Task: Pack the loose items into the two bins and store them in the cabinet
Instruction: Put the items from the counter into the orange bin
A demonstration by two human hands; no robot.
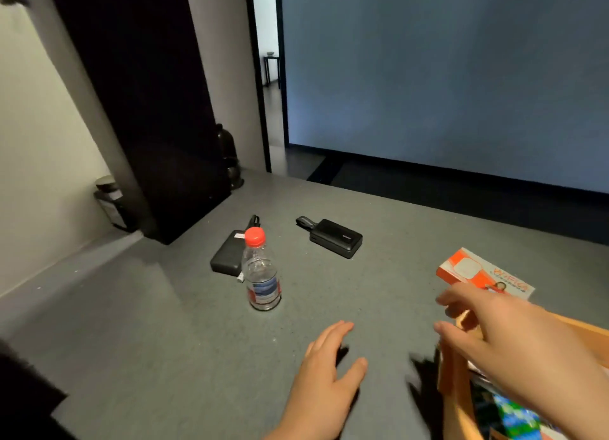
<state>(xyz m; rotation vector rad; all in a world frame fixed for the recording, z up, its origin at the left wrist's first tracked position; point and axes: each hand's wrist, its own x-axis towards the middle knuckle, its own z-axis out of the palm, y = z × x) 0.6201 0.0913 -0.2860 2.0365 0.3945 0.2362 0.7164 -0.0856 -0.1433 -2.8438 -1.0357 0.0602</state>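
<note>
Box (484,274) just beyond right hand (514,337)

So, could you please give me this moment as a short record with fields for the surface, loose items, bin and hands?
surface: grey table
loose items: upright water bottle with red cap; flat power bank behind it; second power bank to the right; orange box near the bin
bin: wooden bin at right edge, holding colourful items
left hand: open, low over the table
right hand: open, above the bin, holding nothing
</note>
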